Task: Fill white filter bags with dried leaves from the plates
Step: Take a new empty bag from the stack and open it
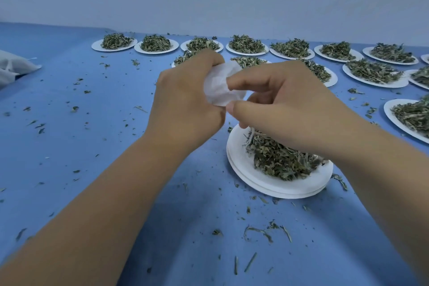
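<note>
Blue cloth on the desk (92, 123), with leaf scraps (267, 232) scattered pretty much everywhere. Way over at 9 o'clock there's a pale fabric bundle (16, 67), cut off by the frame edge, can't tell what it is exactly.

Over the middle of the desk the left hand (185, 100) has its fingers curled round a crumpled white filter bag (220, 86), gripping it from the bag's 9 o'clock side. The right hand (290, 109) comes in from the 3 o'clock side, thumb and forefinger pinching the bag's edge. So both hands are together on the same bag, held up off the desk. Can't see whether anything's inside it.

At about 5 o'clock from the bag, under the right hand, sits the near plate (243, 169), which looks like a couple stacked. It has a heap of dried leaves (283, 160) on it.

Along 12 o'clock a back row of plates (96, 46) runs by the wall (209, 7), each with its own pile. More loaded ones sit at 2 to 3 o'clock, including a side plate (390, 111) clipped by the frame edge.
</note>
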